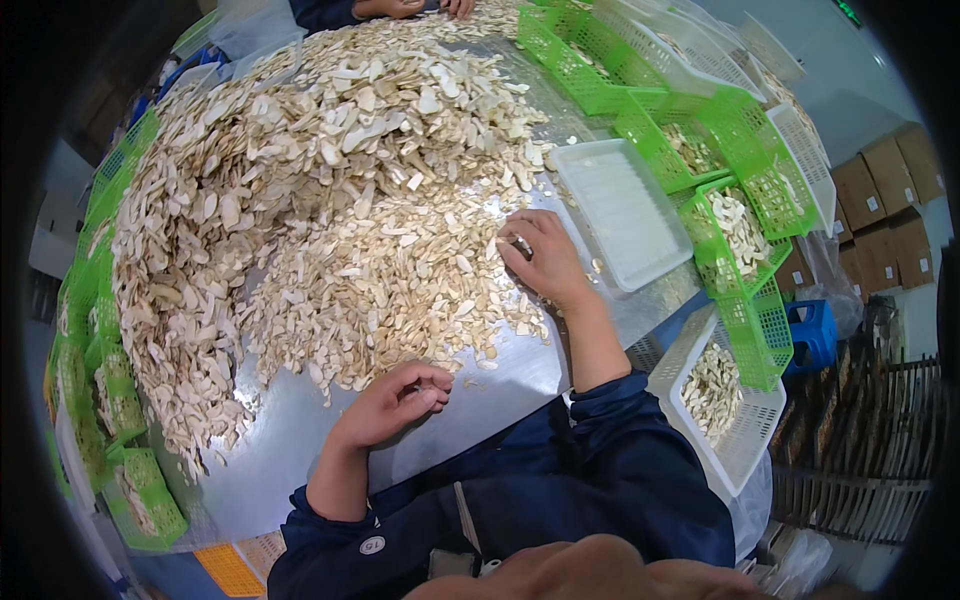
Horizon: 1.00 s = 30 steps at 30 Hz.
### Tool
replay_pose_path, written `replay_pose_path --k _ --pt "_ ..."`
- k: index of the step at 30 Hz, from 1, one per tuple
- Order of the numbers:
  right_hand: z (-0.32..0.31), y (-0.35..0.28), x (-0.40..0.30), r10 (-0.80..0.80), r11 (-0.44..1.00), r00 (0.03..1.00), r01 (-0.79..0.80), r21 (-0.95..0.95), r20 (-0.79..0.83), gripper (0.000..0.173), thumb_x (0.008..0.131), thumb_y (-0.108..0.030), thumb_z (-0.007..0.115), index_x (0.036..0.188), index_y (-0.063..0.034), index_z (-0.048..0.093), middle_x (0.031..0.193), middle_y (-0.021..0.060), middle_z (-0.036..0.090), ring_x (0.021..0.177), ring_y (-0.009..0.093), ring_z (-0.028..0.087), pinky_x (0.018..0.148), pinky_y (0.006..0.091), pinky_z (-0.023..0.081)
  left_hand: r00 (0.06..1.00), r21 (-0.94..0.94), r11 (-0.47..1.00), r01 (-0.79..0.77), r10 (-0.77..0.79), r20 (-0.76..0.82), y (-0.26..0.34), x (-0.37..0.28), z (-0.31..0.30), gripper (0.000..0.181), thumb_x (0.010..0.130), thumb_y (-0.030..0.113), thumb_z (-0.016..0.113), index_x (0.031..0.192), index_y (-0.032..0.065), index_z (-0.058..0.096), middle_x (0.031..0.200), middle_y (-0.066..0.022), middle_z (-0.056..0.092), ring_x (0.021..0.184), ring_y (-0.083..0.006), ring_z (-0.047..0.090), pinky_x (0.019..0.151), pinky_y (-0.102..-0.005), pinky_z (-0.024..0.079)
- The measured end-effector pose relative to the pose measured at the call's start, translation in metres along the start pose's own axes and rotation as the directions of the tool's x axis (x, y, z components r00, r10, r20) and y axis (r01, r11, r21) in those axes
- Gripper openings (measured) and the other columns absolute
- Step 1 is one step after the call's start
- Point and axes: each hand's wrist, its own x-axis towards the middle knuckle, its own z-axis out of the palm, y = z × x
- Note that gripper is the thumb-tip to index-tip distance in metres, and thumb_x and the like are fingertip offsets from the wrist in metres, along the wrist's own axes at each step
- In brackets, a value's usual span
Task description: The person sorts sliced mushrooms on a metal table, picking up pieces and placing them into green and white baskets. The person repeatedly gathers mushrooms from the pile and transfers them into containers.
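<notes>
Pale dried slices, which look like a root or mushroom, form a spread pile on the metal table before me. Behind and left of it rises a taller heap of larger slices. My left hand is at the pile's near edge, its fingers curled toward the thumb; whether a slice is inside is unclear. At the pile's right edge, my right hand bends its fingers down near the tabletop. Something small and pale shows between its thumb and fingers, too small to identify. Right of that hand lies a shallow white plastic tray.
Green plastic baskets line the right side, one holding white slices. A white basket with slices stands lower right. More green baskets run along the left edge. Across the table are another person's hands.
</notes>
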Motion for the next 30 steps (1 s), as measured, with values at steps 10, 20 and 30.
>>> replay_pose_path --k 10,20,30 --pt "0.004 -0.004 0.002 0.026 1.0 0.993 -0.027 -0.008 -0.112 0.011 0.091 -0.015 0.067 0.099 -0.007 0.07 0.107 0.0098 0.066 0.106 0.032 0.058 0.094 0.0406 0.048 1.0 0.005 1.0 0.0 0.0 -0.007 0.0 -0.002 0.001 0.029 0.102 0.014 0.058 0.128 0.0003 0.058 0.124 -0.0087 0.059 0.11 -0.0175 0.062 0.095 -0.0336 0.053" --pt "-0.033 -0.008 -0.006 0.419 0.768 0.861 -0.506 0.394 0.289 0.031 0.099 -0.023 0.067 0.121 -0.0014 0.068 0.102 0.0049 0.073 0.092 0.011 0.068 0.082 0.0278 0.054 0.998 0.034 0.997 -0.067 0.067 -0.014 -0.003 0.0 -0.004 0.028 0.103 0.015 0.057 0.125 -0.0017 0.058 0.113 -0.0078 0.063 0.101 -0.0163 0.063 0.091 -0.0329 0.053" --pt "-0.253 0.124 0.017 0.53 0.736 0.662 -0.048 0.675 -0.53 0.041 0.101 -0.012 0.059 0.136 0.0082 0.051 0.12 0.0103 0.068 0.107 0.017 0.065 0.092 0.0305 0.054 0.994 0.037 0.993 -0.109 0.11 -0.02 -0.002 0.005 0.002 0.023 0.103 0.013 0.054 0.121 -0.0007 0.059 0.109 -0.0081 0.064 0.096 -0.0162 0.064 0.089 -0.0334 0.052"
